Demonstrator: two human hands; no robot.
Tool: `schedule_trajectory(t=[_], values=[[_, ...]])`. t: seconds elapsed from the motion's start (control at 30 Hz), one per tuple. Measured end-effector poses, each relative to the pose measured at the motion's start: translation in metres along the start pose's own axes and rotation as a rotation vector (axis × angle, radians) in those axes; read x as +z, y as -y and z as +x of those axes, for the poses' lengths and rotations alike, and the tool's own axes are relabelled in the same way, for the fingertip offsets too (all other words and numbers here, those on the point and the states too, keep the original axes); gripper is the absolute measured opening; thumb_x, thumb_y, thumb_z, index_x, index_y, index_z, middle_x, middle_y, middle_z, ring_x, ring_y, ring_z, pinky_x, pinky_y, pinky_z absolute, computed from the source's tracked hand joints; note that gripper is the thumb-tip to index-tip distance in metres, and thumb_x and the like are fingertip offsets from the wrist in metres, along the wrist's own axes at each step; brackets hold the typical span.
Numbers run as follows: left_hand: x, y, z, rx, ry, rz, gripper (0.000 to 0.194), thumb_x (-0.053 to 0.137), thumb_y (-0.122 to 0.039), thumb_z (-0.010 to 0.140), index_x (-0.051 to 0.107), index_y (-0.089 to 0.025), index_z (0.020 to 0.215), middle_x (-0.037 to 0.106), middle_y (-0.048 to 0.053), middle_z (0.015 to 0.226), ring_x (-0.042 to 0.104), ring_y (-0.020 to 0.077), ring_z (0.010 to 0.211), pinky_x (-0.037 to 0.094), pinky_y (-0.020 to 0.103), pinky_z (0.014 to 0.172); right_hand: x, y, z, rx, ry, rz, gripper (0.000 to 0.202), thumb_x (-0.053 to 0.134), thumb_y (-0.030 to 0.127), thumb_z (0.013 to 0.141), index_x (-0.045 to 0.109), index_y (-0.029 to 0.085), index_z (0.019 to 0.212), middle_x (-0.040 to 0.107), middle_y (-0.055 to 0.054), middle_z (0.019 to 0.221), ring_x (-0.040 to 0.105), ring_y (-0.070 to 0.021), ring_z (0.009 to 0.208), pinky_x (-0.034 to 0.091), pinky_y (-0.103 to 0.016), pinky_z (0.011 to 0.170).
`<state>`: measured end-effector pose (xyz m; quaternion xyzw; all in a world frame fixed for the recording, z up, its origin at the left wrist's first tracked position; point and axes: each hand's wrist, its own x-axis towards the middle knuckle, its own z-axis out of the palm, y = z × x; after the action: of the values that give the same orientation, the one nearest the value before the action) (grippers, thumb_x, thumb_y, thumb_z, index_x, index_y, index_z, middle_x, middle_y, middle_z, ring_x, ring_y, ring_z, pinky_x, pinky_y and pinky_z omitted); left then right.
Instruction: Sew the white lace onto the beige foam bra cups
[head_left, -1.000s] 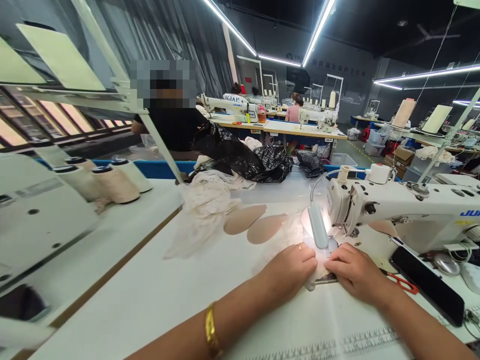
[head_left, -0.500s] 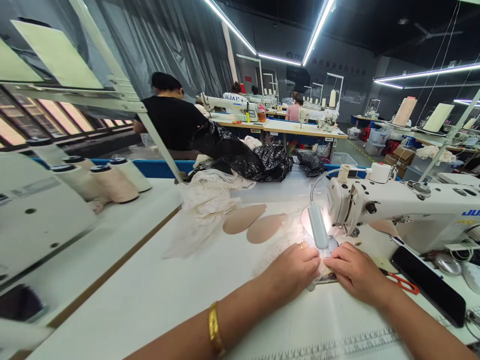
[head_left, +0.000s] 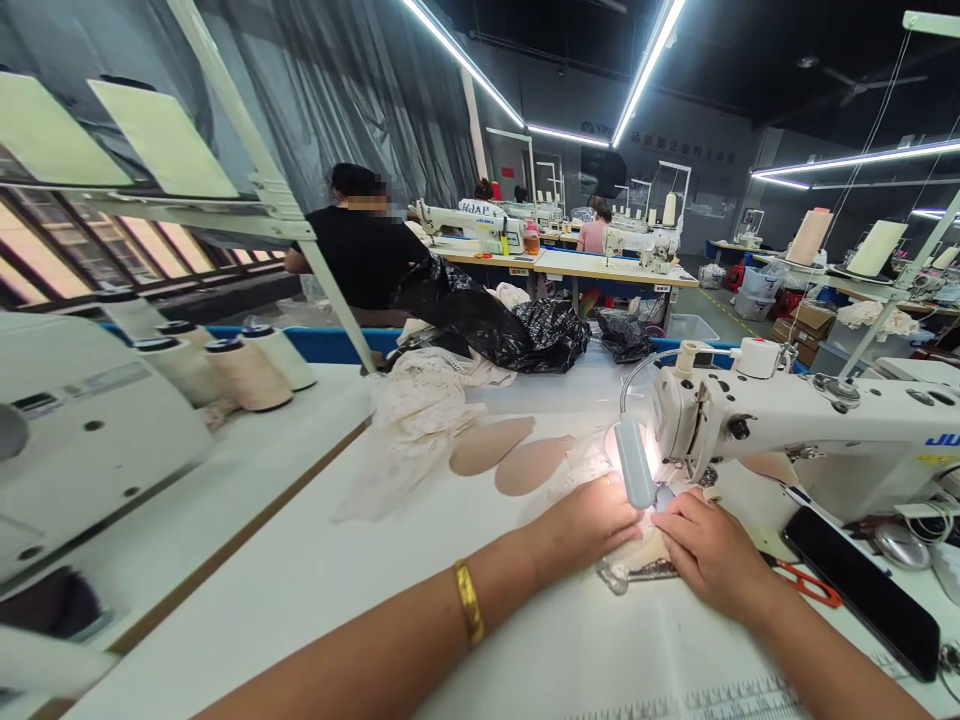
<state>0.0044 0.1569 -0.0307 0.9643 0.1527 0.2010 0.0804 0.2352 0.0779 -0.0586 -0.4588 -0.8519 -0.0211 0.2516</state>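
Under the needle end of a white sewing machine (head_left: 795, 400) lies a piece of pale lace fabric (head_left: 581, 468), lit by a grey lamp (head_left: 636, 465) on a bendable neck. My left hand (head_left: 592, 522) grips the fabric left of the needle, its fingertips partly behind the lamp. Close by on the right, my right hand (head_left: 709, 548) pinches the fabric's edge, thumb and fingers together. A cream part of the cloth shows between and below the hands. The needle and presser foot are mostly hidden.
Two beige cup-shaped pieces (head_left: 534, 465) and a heap of white lace (head_left: 420, 405) lie to the left. Orange-handled scissors (head_left: 810, 585) and a black phone (head_left: 862, 590) sit at right. Thread cones (head_left: 247, 375) stand far left. Black plastic bags (head_left: 551, 335) lie beyond the table.
My left hand has shifted slightly forward along the fabric, and its forearm has swung a little right. More cream cloth shows below the hands. The view has tilted slightly.
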Motion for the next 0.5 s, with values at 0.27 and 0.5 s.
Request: schedule_trajectory(t=[0.27,0.5], values=[[-0.007,0.004,0.008,-0.007,-0.044,-0.051,0.012,0.06,-0.023,0.101,0.067,-0.021,0.092,0.075,0.006,0.11,0.067,0.0243,0.103,0.052,0.035,0.095,0.002,-0.002,0.002,0.027,-0.018,0.004,0.026,0.048,0.01,0.098,0.064,0.024,0.112,0.062,-0.005,0.092,0.058,-0.0225,0.08,0.038,-0.032,0.063],[-0.011,0.006,0.011,0.023,-0.114,-0.167,0.021,0.052,-0.031,0.104,0.069,-0.022,0.095,0.073,0.007,0.105,0.065,0.0229,0.095,0.052,0.033,0.09,-0.001,-0.001,0.001,0.021,0.033,-0.016,0.026,0.049,0.005,0.092,0.064,0.025,0.101,0.061,-0.004,0.09,0.057,-0.0219,0.08,0.037,-0.03,0.06]])
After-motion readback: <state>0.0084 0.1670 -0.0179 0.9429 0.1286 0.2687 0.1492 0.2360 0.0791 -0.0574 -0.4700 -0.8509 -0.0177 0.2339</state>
